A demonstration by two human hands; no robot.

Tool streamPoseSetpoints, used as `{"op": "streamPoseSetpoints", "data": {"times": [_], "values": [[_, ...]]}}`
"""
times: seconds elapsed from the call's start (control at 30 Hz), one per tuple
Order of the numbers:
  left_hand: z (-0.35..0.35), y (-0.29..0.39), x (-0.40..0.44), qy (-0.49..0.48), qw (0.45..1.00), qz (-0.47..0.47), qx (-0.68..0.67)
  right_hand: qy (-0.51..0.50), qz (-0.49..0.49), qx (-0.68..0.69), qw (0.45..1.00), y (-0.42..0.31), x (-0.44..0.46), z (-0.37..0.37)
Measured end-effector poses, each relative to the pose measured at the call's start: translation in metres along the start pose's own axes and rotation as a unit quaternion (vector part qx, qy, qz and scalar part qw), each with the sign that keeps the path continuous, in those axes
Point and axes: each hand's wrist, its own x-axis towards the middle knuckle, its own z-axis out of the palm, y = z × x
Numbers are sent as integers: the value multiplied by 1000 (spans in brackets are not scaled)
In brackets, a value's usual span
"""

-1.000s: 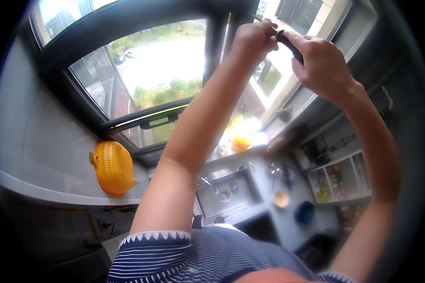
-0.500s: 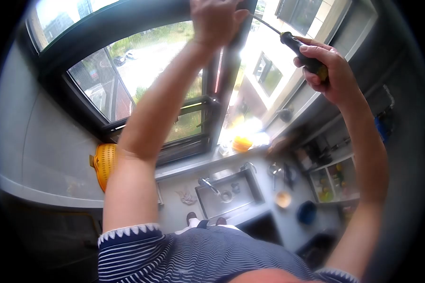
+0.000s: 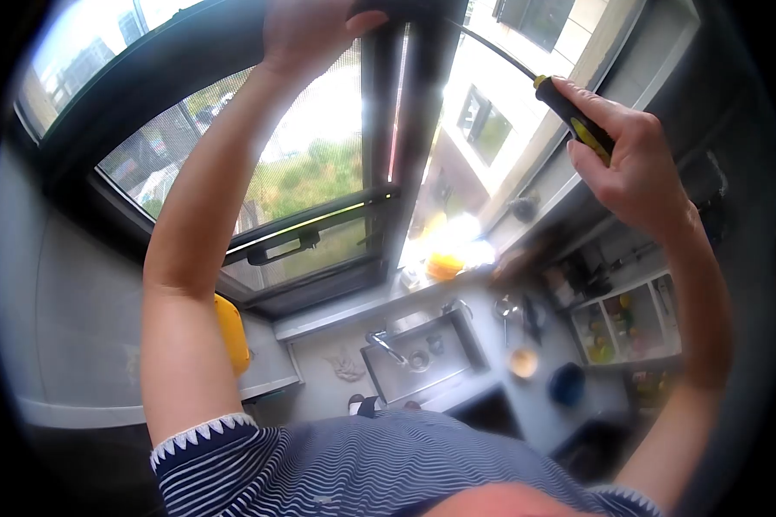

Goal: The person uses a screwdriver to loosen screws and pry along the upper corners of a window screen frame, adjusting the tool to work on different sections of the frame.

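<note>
My right hand (image 3: 638, 164) is closed around the black and yellow handle of a screwdriver (image 3: 569, 112), its index finger laid along the handle. The long thin shaft runs up and left to the dark window frame (image 3: 422, 112) near the top edge, where its tip is hard to make out. At the top of the view, my left hand (image 3: 310, 34) is raised against the dark upper part of the window frame. Its thumb stretches out to the right; the other fingers are cut off or blurred. I see nothing held in it.
A screened window sash (image 3: 310, 215) with a handle stands below my left arm. Beneath lie a sink (image 3: 422, 358) with a faucet (image 3: 386, 346), a cloth (image 3: 345, 369) and a yellow basket (image 3: 232, 334) partly behind my arm. Shelves (image 3: 625, 323) hold items at right.
My left hand has moved left along the top of the frame, away from the screwdriver. My right hand has shifted slightly right and down, with its index finger now straighter along the handle. The view has shifted.
</note>
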Motion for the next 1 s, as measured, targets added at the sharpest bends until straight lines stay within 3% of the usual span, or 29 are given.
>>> {"op": "streamPoseSetpoints", "data": {"times": [0.1,0.2,0.3,0.33,0.4,0.53,0.57,0.7,0.77,0.83,0.87,0.93,1.0], "values": [[0,-2,-2,9,1000,8,4,-26,-90,-312,945,-13,0,-3],[1,-3,-2,16,1000,11,8,11,-133,-346,928,-7,0,-2],[2,-2,-2,14,1000,14,17,101,-106,-48,988,9,-2,13],[2,-3,-2,12,1000,14,19,80,5,91,993,9,-2,11],[4,-5,-4,11,1000,19,22,32,224,359,906,3,0,5],[6,-6,-4,18,999,30,25,42,294,521,800,10,0,9],[6,-6,-3,19,999,31,27,3,304,545,781,10,2,8],[6,-5,-3,11,999,25,27,-83,327,455,824,10,15,-9],[8,-5,-2,8,999,23,29,-121,257,280,917,5,22,-17],[7,-4,-3,14,999,26,28,-145,192,64,969,-4,29,-23],[6,-4,-3,18,999,29,28,-103,98,-63,988,1,26,-18],[4,-4,-3,16,999,35,32,-12,-92,-307,947,14,10,3],[3,-4,-3,17,998,42,33,31,-55,-320,945,5,0,13]]}}
